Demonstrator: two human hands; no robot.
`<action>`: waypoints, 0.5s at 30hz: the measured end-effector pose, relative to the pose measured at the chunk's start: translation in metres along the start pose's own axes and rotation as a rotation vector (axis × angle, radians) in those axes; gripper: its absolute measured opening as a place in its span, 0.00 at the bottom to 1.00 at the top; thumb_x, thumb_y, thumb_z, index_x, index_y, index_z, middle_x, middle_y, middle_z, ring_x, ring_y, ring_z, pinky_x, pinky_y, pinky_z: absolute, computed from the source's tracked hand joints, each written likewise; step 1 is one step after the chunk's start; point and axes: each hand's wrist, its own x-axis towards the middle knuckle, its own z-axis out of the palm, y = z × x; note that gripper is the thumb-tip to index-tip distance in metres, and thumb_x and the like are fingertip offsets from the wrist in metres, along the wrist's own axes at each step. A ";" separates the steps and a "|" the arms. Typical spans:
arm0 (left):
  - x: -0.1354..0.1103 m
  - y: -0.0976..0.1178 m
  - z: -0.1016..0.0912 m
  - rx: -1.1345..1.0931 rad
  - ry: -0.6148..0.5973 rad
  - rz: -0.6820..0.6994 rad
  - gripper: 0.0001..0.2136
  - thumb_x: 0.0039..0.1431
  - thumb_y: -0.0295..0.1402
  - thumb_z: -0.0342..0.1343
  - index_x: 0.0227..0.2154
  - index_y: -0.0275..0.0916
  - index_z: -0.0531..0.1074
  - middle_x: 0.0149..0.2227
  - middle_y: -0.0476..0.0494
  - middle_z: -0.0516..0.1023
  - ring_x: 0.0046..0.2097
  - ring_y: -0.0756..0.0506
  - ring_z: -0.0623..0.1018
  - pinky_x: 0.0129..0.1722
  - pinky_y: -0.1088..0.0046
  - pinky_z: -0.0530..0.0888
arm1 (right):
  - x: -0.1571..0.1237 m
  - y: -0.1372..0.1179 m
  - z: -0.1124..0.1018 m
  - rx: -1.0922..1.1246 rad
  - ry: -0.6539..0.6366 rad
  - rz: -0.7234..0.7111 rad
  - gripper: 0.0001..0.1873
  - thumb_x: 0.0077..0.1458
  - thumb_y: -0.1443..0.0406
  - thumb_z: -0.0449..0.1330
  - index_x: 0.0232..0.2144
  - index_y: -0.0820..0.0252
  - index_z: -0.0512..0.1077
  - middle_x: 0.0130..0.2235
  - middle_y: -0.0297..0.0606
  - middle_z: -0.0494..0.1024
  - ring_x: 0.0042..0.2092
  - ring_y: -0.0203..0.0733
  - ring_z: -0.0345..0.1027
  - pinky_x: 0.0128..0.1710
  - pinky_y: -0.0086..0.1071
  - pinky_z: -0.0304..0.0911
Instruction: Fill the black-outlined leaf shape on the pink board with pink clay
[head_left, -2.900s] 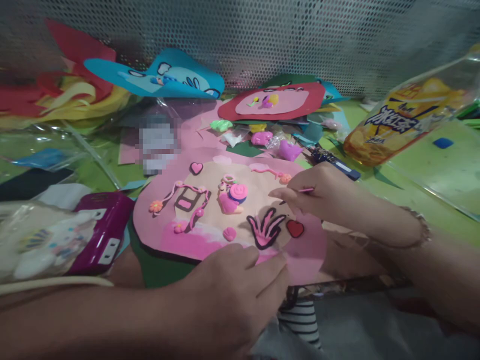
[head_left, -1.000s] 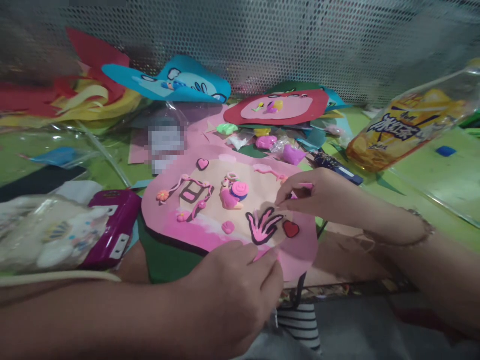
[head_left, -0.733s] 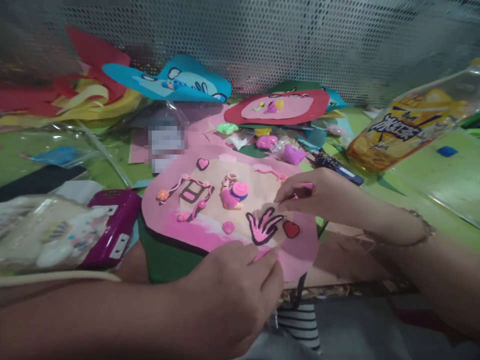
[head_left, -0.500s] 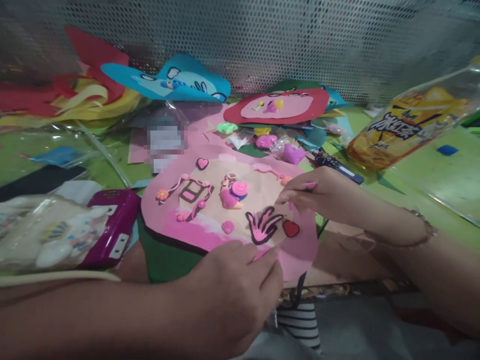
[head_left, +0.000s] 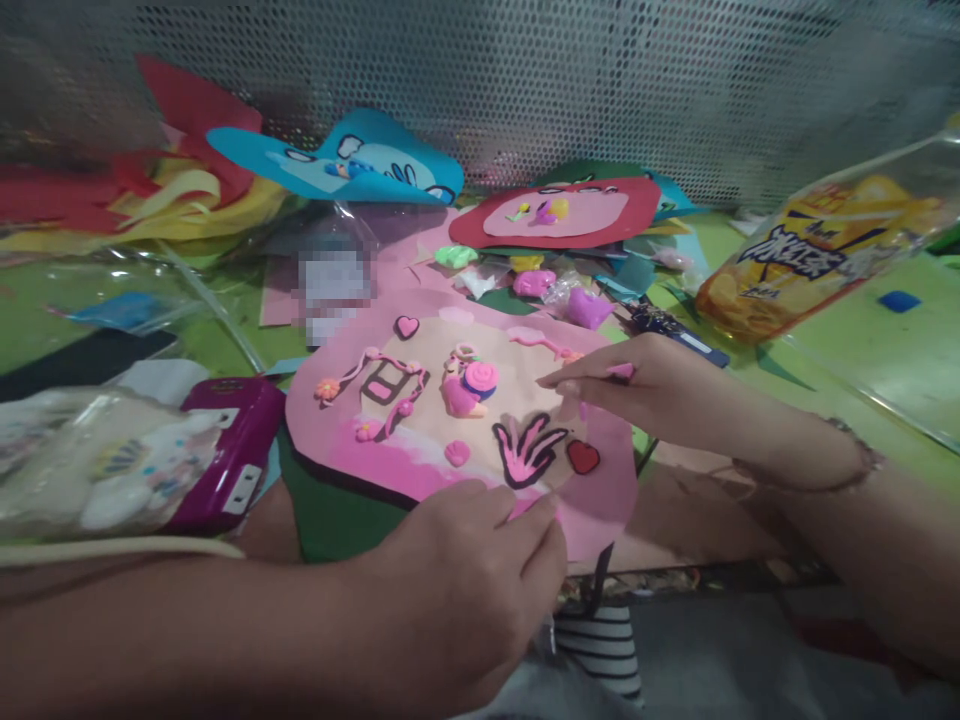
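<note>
A pink paper card (head_left: 322,410) with a cream middle lies before me, decorated with clay. A pink snail (head_left: 465,388) with a swirled shell sits at its centre. Closer in are a black-outlined pink coral shape (head_left: 526,450) and a red heart (head_left: 583,457). My left hand (head_left: 480,575) grips the card's near edge with curled fingers; part of that edge is hidden beneath it. My right hand (head_left: 626,385) reaches over the right side, fingers stretched out, fingertips low over or touching the cream area. A small pink spot shows at that hand; I cannot tell what it is.
Behind the card lie wrapped clay lumps (head_left: 589,307) and a red paper piece (head_left: 491,225). A drink bottle (head_left: 810,245) tilts at the right. A purple case (head_left: 225,455) lies left, beside my forearm. A perforated metal panel (head_left: 525,80) closes off the back.
My right hand's fingers have straightened and its fingertips have shifted slightly left over the cream area. My left hand has stayed at the card's near edge.
</note>
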 end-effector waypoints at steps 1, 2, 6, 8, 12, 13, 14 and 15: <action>0.000 0.000 0.000 -0.002 0.006 0.003 0.16 0.61 0.32 0.51 0.49 0.27 0.68 0.52 0.34 0.71 0.40 0.40 0.72 0.34 0.61 0.72 | 0.000 -0.002 0.000 -0.012 -0.002 0.011 0.15 0.59 0.58 0.53 0.29 0.55 0.77 0.31 0.33 0.81 0.30 0.36 0.72 0.29 0.31 0.65; 0.000 0.000 -0.001 0.000 0.009 0.002 0.17 0.61 0.32 0.51 0.49 0.27 0.68 0.51 0.33 0.71 0.41 0.40 0.72 0.34 0.61 0.72 | 0.000 -0.003 0.000 -0.020 -0.002 0.018 0.17 0.60 0.58 0.53 0.26 0.56 0.76 0.27 0.33 0.80 0.26 0.34 0.69 0.27 0.30 0.63; 0.001 0.000 -0.001 -0.005 0.013 -0.002 0.16 0.60 0.32 0.51 0.48 0.27 0.69 0.51 0.34 0.72 0.40 0.40 0.72 0.34 0.61 0.72 | 0.001 -0.007 -0.001 -0.037 0.020 -0.029 0.19 0.61 0.57 0.51 0.24 0.58 0.74 0.19 0.32 0.74 0.22 0.32 0.63 0.24 0.28 0.58; 0.001 0.000 -0.001 -0.010 0.018 0.000 0.16 0.60 0.32 0.51 0.48 0.27 0.69 0.51 0.34 0.72 0.41 0.40 0.72 0.34 0.61 0.72 | 0.001 -0.006 -0.001 -0.041 0.024 -0.064 0.18 0.61 0.57 0.51 0.26 0.58 0.74 0.22 0.33 0.75 0.24 0.33 0.65 0.25 0.28 0.59; 0.000 0.000 -0.001 -0.012 0.013 0.002 0.16 0.59 0.32 0.52 0.48 0.28 0.69 0.51 0.34 0.72 0.40 0.40 0.72 0.34 0.61 0.72 | 0.001 -0.002 -0.001 -0.035 0.019 -0.068 0.15 0.60 0.58 0.52 0.30 0.59 0.74 0.27 0.34 0.77 0.29 0.34 0.67 0.27 0.28 0.61; 0.000 0.000 -0.002 -0.010 0.008 0.002 0.16 0.60 0.32 0.51 0.48 0.28 0.69 0.51 0.35 0.72 0.40 0.40 0.72 0.34 0.61 0.72 | 0.001 -0.001 -0.001 -0.029 0.011 -0.062 0.14 0.60 0.59 0.52 0.31 0.58 0.74 0.29 0.35 0.78 0.30 0.35 0.68 0.28 0.28 0.62; 0.000 0.000 -0.002 -0.008 0.001 -0.004 0.16 0.60 0.32 0.51 0.48 0.28 0.69 0.51 0.35 0.72 0.41 0.40 0.72 0.35 0.61 0.72 | 0.001 0.000 -0.001 -0.019 -0.002 -0.056 0.13 0.60 0.60 0.52 0.33 0.58 0.74 0.32 0.34 0.79 0.32 0.35 0.69 0.30 0.28 0.63; 0.000 0.000 -0.002 -0.009 -0.004 -0.005 0.17 0.60 0.33 0.51 0.49 0.28 0.69 0.51 0.35 0.72 0.41 0.40 0.72 0.35 0.61 0.72 | 0.002 0.000 -0.001 -0.007 -0.017 -0.049 0.12 0.60 0.61 0.52 0.34 0.57 0.74 0.35 0.34 0.79 0.35 0.36 0.70 0.32 0.28 0.64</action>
